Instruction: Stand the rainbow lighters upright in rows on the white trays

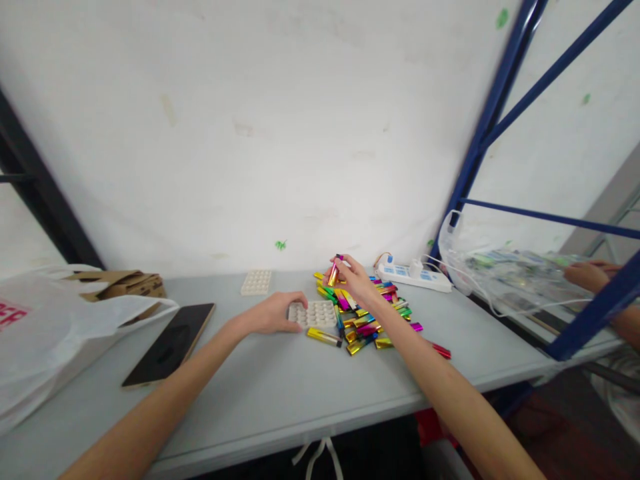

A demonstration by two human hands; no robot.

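My right hand (350,279) pinches a shiny gold-and-magenta lighter (333,272), held tilted above a heap of lighters. The heap (373,317) is made up of several metallic ones in gold, green, magenta, blue and red. A cream tray with rows of round holes (320,313) lies flat at the left side of the heap. Thumb and fingers of my left hand (280,313) close around the tray's left end. In front of the tray lies a yellow lighter with a dark end (324,337).
Behind to the left lies a second cream tray (257,282). A phone (170,345), a white plastic bag (65,333) and folded cardboard (135,285) are farther left. A power strip (415,276) sits behind the heap. Past a blue frame (483,143), another person's hand (585,277) shows.
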